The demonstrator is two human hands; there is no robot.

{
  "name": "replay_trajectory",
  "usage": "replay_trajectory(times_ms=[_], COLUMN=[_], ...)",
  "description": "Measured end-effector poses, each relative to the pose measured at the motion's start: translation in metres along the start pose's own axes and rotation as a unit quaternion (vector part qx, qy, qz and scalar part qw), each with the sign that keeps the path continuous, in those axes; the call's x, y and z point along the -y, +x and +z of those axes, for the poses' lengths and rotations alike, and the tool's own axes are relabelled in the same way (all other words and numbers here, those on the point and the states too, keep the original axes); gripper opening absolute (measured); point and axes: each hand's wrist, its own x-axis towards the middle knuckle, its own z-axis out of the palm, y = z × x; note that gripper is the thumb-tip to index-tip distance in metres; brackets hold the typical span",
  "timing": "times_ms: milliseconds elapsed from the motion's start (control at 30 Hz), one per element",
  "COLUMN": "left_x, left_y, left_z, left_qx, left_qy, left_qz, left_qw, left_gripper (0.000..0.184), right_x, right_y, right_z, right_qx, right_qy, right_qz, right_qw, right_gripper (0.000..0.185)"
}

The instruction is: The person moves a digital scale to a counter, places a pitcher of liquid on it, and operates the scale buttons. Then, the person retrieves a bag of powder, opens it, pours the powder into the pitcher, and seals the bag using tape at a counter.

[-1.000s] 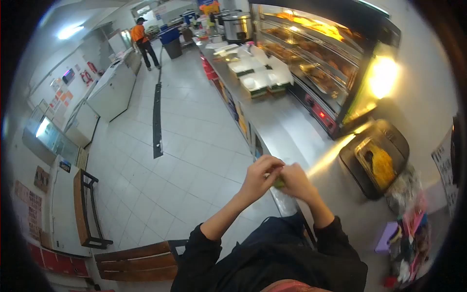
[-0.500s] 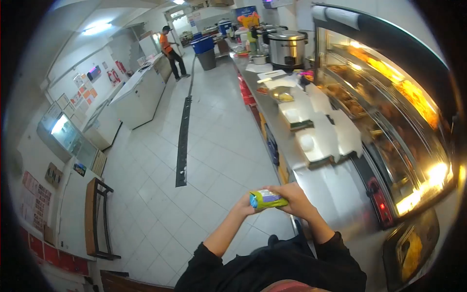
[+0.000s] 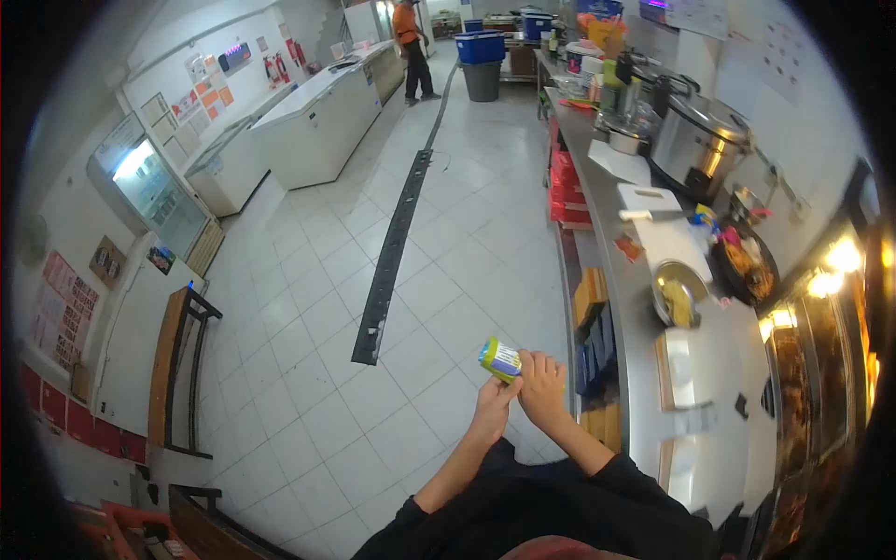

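Above the floor in front of me I hold a small roll-shaped pack (image 3: 502,359), green and purple with a white label and a blue end. It is tilted, its blue end pointing up and left; its exact kind I cannot make out. My right hand (image 3: 543,385) is closed around its right part, fingers wrapped over it. From below, my left hand (image 3: 491,409) grips its lower side, the thumb near my right fingers. The far end of the pack is hidden by my right hand.
Along my right runs a steel counter (image 3: 607,252) with a knife (image 3: 653,216), a metal bowl (image 3: 679,293), open white boxes (image 3: 709,373) and a large steel pot (image 3: 700,140). A lit food warmer (image 3: 821,373) stands beyond it. A person in orange (image 3: 411,47) stands near chest freezers (image 3: 322,126). A wooden bench (image 3: 177,364) is left.
My view has swung right and moved forward along the counter. The pack is now tilted upward, and my left hand has shifted beneath it; both hands still hold it.
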Motion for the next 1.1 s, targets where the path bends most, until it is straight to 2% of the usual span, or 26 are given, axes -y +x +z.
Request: replay_trajectory(times_ms=[100, 133, 200, 233, 267, 300, 333, 400, 467, 500, 533, 600, 633, 667, 767, 800, 833, 867, 900, 967, 1000, 1100], left_x=[-0.020, -0.027, -0.024, -0.028, -0.030, -0.036, -0.039, -0.020, -0.005, -0.005, -0.020, -0.057, -0.079, -0.096, -0.119, -0.122, -0.136, -0.152, -0.164, -0.179, -0.188, -0.200], left_y=[0.091, 0.121, 0.177, 0.207, 0.227, 0.249, 0.273, 0.332, 0.400, 0.428, 0.457, 0.500, 0.524, 0.548, 0.616, 0.638, 0.657, 0.675, 0.697, 0.745, 0.767, 0.850], left_z=[-0.012, -0.013, -0.018, -0.017, -0.018, -0.013, -0.006, -0.014, -0.028, -0.027, -0.028, -0.028, -0.027, -0.026, -0.047, -0.055, -0.059, -0.066, -0.073, -0.091, -0.102, -0.104], left_qx=[-0.018, -0.012, 0.004, 0.014, -0.023, -0.021, -0.020, 0.003, 0.044, 0.063, 0.068, 0.063, 0.060, 0.058, 0.049, 0.030, 0.007, -0.019, -0.045, -0.039, -0.036, 0.047], left_qy=[0.116, 0.158, 0.157, 0.160, 0.225, 0.266, 0.307, 0.403, 0.369, 0.351, 0.415, 0.375, 0.350, 0.383, 0.348, 0.312, 0.313, 0.313, 0.315, 0.296, 0.289, 0.236], left_qz=[-0.012, 0.005, 0.054, 0.082, -0.001, 0.017, 0.034, 0.063, 0.107, 0.131, 0.208, 0.045, -0.039, -0.013, 0.006, 0.047, 0.032, 0.018, 0.006, -0.002, -0.008, -0.136], left_qw=[0.993, 0.987, 0.986, 0.984, 0.974, 0.964, 0.951, 0.913, 0.922, 0.925, 0.883, 0.924, 0.934, 0.922, 0.936, 0.948, 0.949, 0.949, 0.948, 0.954, 0.957, 0.961], left_gripper=[0.032, 0.030, 0.031, 0.032, 0.032, 0.031, 0.031, 0.029, 0.030, 0.031, 0.025, 0.022, 0.020, 0.019, 0.018, 0.016, 0.016, 0.016, 0.016, 0.017, 0.018, 0.024], right_x=[-0.020, -0.031, -0.063, -0.079, -0.094, -0.111, -0.128, -0.163, -0.202, -0.223, -0.242, -0.259, -0.267, -0.277, -0.305, -0.313, -0.323, -0.336, -0.350, -0.376, -0.383, -0.412], right_y=[0.066, 0.085, 0.122, 0.139, 0.153, 0.168, 0.184, 0.211, 0.250, 0.272, 0.298, 0.352, 0.385, 0.414, 0.485, 0.509, 0.534, 0.555, 0.575, 0.612, 0.635, 0.691], right_z=[0.011, 0.023, 0.048, 0.064, 0.081, 0.099, 0.118, 0.163, 0.194, 0.205, 0.216, 0.216, 0.219, 0.223, 0.260, 0.273, 0.285, 0.299, 0.315, 0.346, 0.351, 0.382], right_qx=[0.058, 0.052, 0.036, 0.046, 0.055, 0.062, 0.054, 0.018, -0.006, 0.008, 0.018, 0.054, 0.090, 0.125, 0.190, 0.201, 0.214, 0.228, 0.225, 0.220, 0.207, 0.160], right_qy=[0.107, 0.150, 0.235, 0.318, 0.397, 0.472, 0.453, 0.517, 0.558, 0.551, 0.547, 0.528, 0.553, 0.575, 0.642, 0.671, 0.700, 0.700, 0.732, 0.789, 0.794, 0.736], right_qz=[0.043, 0.049, 0.064, 0.131, 0.196, 0.259, 0.258, 0.302, 0.349, 0.347, 0.344, 0.343, 0.331, 0.319, 0.309, 0.299, 0.287, 0.280, 0.300, 0.341, 0.331, 0.378], right_qw=[0.992, 0.986, 0.969, 0.938, 0.895, 0.841, 0.851, 0.801, 0.753, 0.759, 0.763, 0.775, 0.759, 0.743, 0.675, 0.647, 0.618, 0.617, 0.569, 0.461, 0.466, 0.539], right_gripper=[0.053, 0.052, 0.050, 0.048, 0.046, 0.044, 0.034, 0.026, 0.017, 0.018, 0.018, 0.019, 0.020, 0.021, 0.023, 0.023, 0.023, 0.022, 0.022, 0.022, 0.022, 0.022])
